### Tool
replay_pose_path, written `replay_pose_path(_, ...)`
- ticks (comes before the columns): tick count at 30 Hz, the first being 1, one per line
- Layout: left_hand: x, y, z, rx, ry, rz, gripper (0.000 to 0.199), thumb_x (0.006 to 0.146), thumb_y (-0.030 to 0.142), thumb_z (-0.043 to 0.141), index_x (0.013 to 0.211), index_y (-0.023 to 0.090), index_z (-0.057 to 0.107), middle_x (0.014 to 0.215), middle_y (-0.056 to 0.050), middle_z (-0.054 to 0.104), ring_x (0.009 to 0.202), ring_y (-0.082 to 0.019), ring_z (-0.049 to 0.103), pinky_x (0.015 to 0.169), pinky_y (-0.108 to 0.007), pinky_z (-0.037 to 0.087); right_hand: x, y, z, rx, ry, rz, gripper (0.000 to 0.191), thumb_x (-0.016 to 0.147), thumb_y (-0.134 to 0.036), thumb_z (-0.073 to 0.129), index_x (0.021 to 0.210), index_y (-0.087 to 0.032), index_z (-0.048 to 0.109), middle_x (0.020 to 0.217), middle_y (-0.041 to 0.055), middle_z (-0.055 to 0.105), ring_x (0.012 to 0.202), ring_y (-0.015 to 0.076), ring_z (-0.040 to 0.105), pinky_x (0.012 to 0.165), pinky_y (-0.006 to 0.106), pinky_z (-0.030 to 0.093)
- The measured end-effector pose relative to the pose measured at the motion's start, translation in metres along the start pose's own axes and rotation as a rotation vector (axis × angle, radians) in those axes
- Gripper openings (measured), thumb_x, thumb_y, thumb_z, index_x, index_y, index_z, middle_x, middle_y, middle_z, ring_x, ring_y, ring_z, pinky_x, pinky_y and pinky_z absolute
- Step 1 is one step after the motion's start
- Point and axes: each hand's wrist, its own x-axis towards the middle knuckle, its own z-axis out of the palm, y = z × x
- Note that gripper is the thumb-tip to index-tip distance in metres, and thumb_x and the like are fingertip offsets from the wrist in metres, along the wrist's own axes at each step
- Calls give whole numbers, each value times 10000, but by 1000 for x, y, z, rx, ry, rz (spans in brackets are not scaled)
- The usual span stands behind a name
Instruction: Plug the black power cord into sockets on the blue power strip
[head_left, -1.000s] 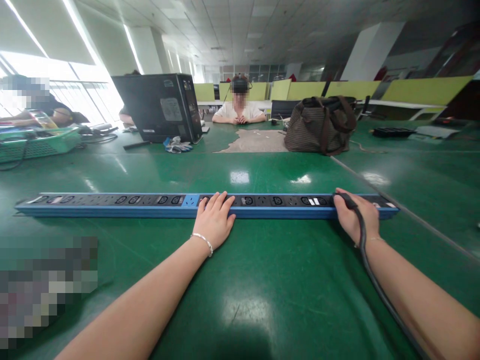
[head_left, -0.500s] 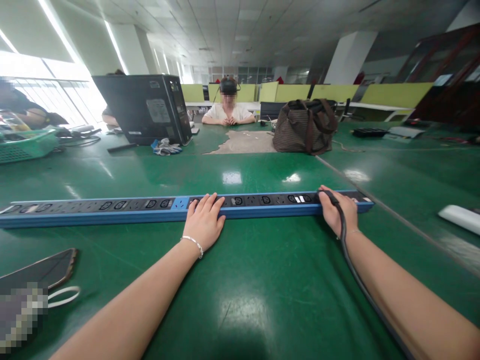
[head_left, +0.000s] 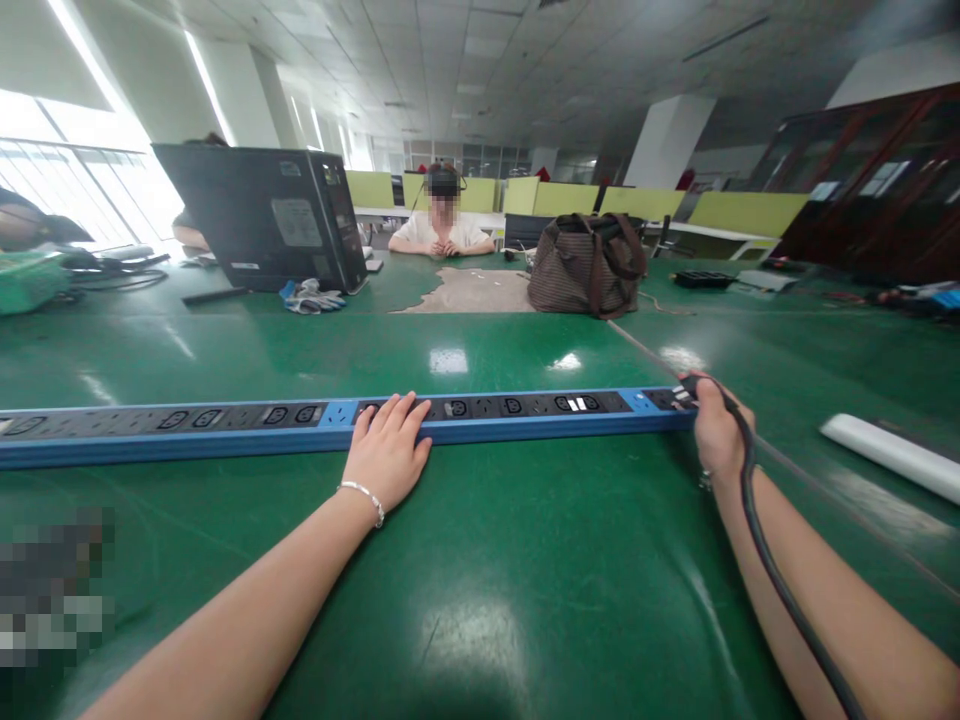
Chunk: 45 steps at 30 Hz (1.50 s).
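A: Left hand (head_left: 388, 450) is lying nearly flat, fingers loosely spread, touching but not gripping. What is lying under it all?

B: The green table (head_left: 465, 530). It is shining, so things are probably sliding easily there. The blue power strip (head_left: 487, 432) is lying crosswise on it, running out of view at the left; the left hand is resting over its top face.

A: Handling?

B: I am judging it stiff and fairly heavy for its slimness, the shell likely metal. Best hold: both long edges, hands well apart, since one end alone would be letting the other sag.

A: And the black cable (head_left: 748, 490)?

B: It is curving down and leaving the frame at the bottom. Looking thick: flexible, but probably springy and pulling a little.

A: Right hand (head_left: 720, 430)?

B: Its thumb and fingers are clasping the plug (head_left: 691, 382) at the strip's right end, prongs (head_left: 679, 393) pointing leftward. Whether they are touching the strip, I cannot tell. I am judging the plug light and rigid; the moulded body is offering the surest hold.
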Motion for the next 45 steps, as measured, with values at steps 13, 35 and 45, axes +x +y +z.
replay_pose_path(13,1,0,2,13,8,-3,458,875,343,398,1314,224,449,1404,-61,460,1297,-252,395,1071,-482,270,-2,8,18,-397,-342,-193,376,834,-446,430,1011,-232,684,1067,58,690,1078,244,586,980,452,386)
replay_pose_path(35,1,-1,3,34,1,1,468,878,358,386,1316,206,453,1405,-70,457,1291,-259,397,1069,-475,258,-18,3,20,-718,-318,-247,442,899,-427,339,1186,-235,615,1179,72,642,1191,258,496,1033,489,278)
replay_pose_path(45,2,-1,4,42,0,5,481,879,359,382,1329,202,443,1408,-72,452,1295,-262,389,1069,-474,250,-20,1,21,-691,-276,-241,425,877,-431,384,1160,-239,636,1155,80,653,1170,268,514,1027,490,286)
